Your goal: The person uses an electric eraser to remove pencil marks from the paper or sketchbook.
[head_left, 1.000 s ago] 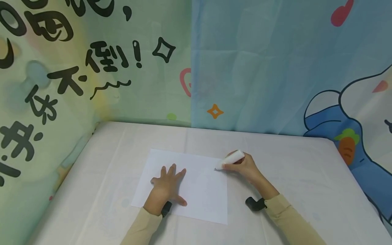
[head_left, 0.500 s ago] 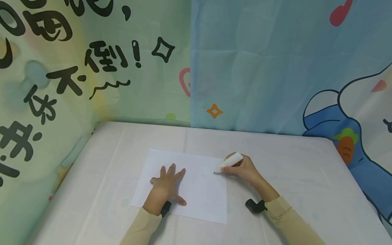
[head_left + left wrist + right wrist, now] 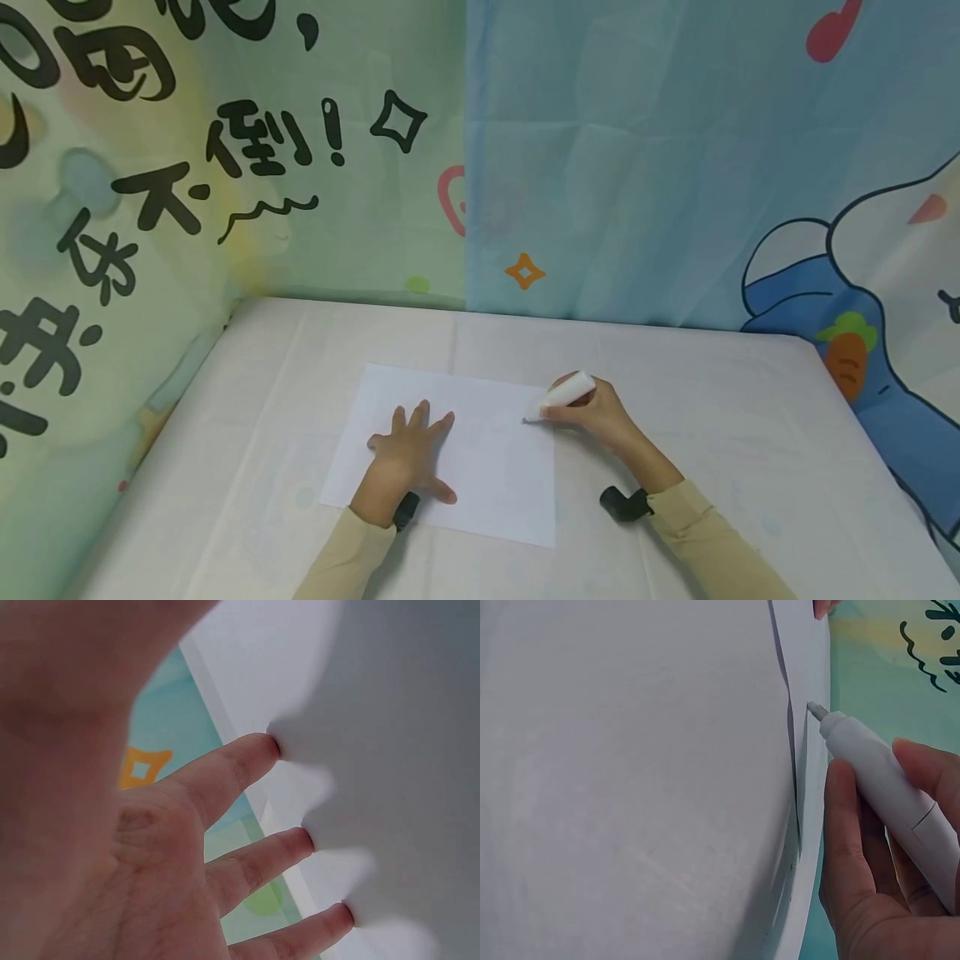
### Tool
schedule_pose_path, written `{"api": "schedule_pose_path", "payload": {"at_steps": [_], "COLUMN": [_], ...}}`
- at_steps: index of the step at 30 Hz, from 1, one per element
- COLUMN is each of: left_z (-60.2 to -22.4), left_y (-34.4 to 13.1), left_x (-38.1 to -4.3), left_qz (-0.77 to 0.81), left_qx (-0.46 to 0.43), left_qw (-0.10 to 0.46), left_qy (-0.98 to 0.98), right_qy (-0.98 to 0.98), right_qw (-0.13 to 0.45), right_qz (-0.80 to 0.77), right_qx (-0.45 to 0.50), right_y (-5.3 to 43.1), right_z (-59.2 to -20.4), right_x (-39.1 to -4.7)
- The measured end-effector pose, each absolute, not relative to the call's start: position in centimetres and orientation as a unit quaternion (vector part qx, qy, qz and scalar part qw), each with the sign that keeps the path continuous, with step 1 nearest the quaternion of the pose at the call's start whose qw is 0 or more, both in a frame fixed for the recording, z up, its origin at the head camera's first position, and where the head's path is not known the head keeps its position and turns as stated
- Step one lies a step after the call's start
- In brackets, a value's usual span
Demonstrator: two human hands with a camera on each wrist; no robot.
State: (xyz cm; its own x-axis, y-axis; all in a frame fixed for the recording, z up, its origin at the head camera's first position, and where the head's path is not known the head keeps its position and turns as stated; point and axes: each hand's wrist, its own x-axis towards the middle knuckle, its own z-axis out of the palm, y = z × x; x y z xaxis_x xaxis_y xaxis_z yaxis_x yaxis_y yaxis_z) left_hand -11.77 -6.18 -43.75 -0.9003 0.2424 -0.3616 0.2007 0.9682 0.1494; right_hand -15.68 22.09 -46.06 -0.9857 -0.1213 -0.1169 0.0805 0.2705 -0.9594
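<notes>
A sheet of white paper (image 3: 495, 475) lies on the white-covered table. My left hand (image 3: 408, 458) rests spread on its left part. In the left wrist view the fingertips (image 3: 262, 748) touch the paper surface. Above the sheet's upper right edge, my right hand (image 3: 600, 412) grips a thick white pen (image 3: 564, 395). The pen slants, its narrow grey tip pointing down and left at the paper. The right wrist view shows thumb and fingers around the pen barrel (image 3: 881, 776), its tip at or just over the sheet. No mark on the paper can be made out.
The table (image 3: 697, 417) has a white cloth cover. A green printed backdrop (image 3: 352, 250) with black lettering and a blue one (image 3: 660, 167) with a cartoon figure stand behind and beside it. A black wrist mount (image 3: 624, 503) sits below the right hand.
The right hand and pen have shifted slightly toward the person along the paper's right side, then barely back up. The left hand and paper hold their place.
</notes>
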Motion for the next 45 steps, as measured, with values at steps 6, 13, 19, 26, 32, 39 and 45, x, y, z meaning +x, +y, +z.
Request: {"api": "schedule_pose_path", "payload": {"at_steps": [6,13,19,26,32,39,45], "left_z": [-43.72,-43.69,-43.62,-43.53,-43.59,-43.62,-43.58], "left_y": [-6.16,-6.07,-6.05,-6.20,-6.30,-6.28,-6.20], "left_x": [-11.77,-11.74,-11.76,-11.89,-11.93,-11.91,-11.85], "left_qz": [0.053,0.055,0.050,0.047,0.047,0.048,0.045], "left_qx": [0.116,0.116,0.116,0.113,0.117,0.115,0.115], "left_qw": [0.191,0.194,0.196,0.200,0.199,0.203,0.203], "left_qy": [0.973,0.973,0.972,0.972,0.972,0.971,0.971], "right_qy": [0.787,0.790,0.793,0.796,0.787,0.780,0.781], "right_qw": [0.088,0.081,0.079,0.082,0.086,0.089,0.088], "right_qz": [-0.610,-0.608,-0.604,-0.599,-0.611,-0.618,-0.618], "right_qx": [-0.028,-0.018,-0.013,-0.025,-0.025,-0.030,-0.031], "right_y": [21.96,22.16,22.23,22.09,21.91,21.80,21.82], "right_z": [-46.02,-46.06,-45.97,-45.82,-45.72,-45.78,-46.04], "right_x": [-15.43,-15.49,-15.57,-15.51,-15.47,-15.35,-15.46]}}
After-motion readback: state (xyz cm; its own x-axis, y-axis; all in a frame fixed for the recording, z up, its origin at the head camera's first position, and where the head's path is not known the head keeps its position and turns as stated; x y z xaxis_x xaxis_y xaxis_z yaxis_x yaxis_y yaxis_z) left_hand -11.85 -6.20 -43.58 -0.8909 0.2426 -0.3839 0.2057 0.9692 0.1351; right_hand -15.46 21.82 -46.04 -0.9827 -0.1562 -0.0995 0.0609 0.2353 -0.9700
